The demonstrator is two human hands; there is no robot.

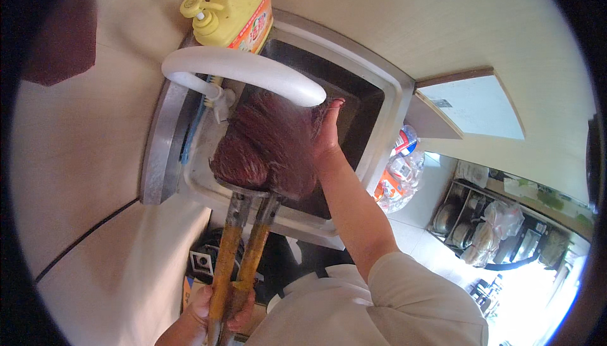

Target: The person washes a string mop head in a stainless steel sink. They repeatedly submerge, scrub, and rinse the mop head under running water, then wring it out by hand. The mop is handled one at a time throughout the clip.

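Two brooms lie side by side, their dark red bristles (pixel 265 142) over the sink and their worn yellow-brown handles (pixel 225 251) pointing towards me. My left hand (pixel 220 305), low in the view, grips both handles together. On the far right side of the bristles, my right hand (pixel 328 132) is cupped against them; most of its fingers are hidden beneath. A thick white curved faucet (pixel 251 68) arches over the bristles, its end near my right hand. A pale blur under the spout leaves it unclear whether water runs. The metal sink (pixel 396 85) surrounds the dark basin.
A yellow pump jug (pixel 227 18) bearing writing stands at the sink's back corner. Along the left rim lies a blue-handled brush (pixel 192 132). A bag of plastic bottles (pixel 400 175) sits right of the sink. A rack with pots (pixel 457 222) stands farther right.
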